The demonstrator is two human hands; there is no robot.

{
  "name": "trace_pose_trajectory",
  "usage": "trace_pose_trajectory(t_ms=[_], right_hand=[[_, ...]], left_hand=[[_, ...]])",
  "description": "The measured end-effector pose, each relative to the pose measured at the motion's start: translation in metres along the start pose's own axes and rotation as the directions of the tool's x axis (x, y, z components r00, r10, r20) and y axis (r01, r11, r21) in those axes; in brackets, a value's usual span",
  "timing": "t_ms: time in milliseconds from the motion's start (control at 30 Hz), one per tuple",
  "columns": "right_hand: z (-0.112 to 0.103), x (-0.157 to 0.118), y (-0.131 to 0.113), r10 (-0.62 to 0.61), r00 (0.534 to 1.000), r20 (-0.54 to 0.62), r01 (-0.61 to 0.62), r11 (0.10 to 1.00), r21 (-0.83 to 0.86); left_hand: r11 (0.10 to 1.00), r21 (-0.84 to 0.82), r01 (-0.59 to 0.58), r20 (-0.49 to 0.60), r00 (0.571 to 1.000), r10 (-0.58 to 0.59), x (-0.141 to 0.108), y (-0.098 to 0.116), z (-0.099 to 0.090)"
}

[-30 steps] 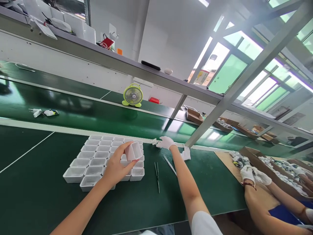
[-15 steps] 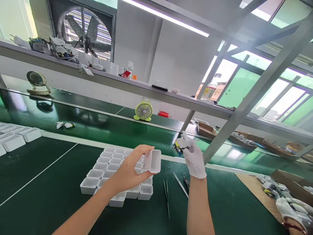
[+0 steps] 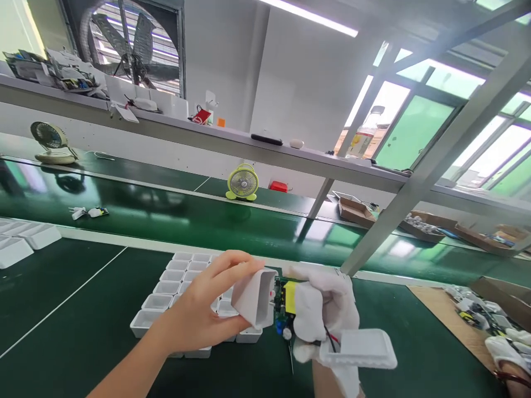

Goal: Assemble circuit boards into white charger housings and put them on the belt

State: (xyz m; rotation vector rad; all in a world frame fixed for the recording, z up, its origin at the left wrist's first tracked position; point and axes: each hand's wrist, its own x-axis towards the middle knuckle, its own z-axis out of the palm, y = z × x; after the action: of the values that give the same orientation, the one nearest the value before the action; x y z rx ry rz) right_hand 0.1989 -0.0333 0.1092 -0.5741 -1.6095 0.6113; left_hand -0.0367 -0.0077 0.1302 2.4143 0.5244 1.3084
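My left hand point(image 3: 199, 309), bare, is closed round a white plastic case point(image 3: 254, 298), its open mouth turned to the right. In a white glove, my right hand point(image 3: 340, 301) grips a circuit board point(image 3: 282, 303) with a yellow part and a white-wrapped part. The board's left end is right at the mouth of the case; how far inside it reaches, I cannot tell. A white plastic cover point(image 3: 365, 348) hangs below my right hand, with red and black wires beside it. Behind my left hand, several white cases point(image 3: 168, 287) stand in rows.
Tweezers point(image 3: 291, 359) lie partly hidden below the board. At right, another person's gloved hand point(image 3: 504, 351) is by a pile of boards point(image 3: 477, 315) on cardboard. A slanted metal post point(image 3: 381, 221) rises behind my right hand. A green fan point(image 3: 243, 182) stands beyond the green belt.
My right hand has brought the circuit board left and down to the case's mouth, and the white cover now shows. The case has tilted in my left hand. The view has shifted slightly.
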Motion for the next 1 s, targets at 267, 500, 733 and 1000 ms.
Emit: trace_pose_trajectory(t_ms=[267,500,733,1000], right_hand=[[0.009,-0.006,-0.008,0.043,0.999,-0.005,-0.042,0.993,0.115],[0.002,-0.001,-0.01,0.052,0.998,0.043,-0.055,0.995,0.082],[0.001,-0.002,-0.008,0.048,0.998,0.037,-0.05,0.997,0.055],[-0.001,-0.005,-0.014,0.133,0.991,0.002,-0.133,0.99,0.04]], left_hand=[[1.0,0.023,-0.015,-0.012,1.0,0.015,-0.002,-0.001,0.0],[0.994,0.055,-0.097,-0.028,0.995,0.099,0.002,0.004,0.0],[0.989,0.086,-0.122,-0.027,0.992,0.125,0.0,0.005,-0.001],[0.992,-0.124,-0.024,-0.088,0.996,0.013,0.0,0.001,0.007]])
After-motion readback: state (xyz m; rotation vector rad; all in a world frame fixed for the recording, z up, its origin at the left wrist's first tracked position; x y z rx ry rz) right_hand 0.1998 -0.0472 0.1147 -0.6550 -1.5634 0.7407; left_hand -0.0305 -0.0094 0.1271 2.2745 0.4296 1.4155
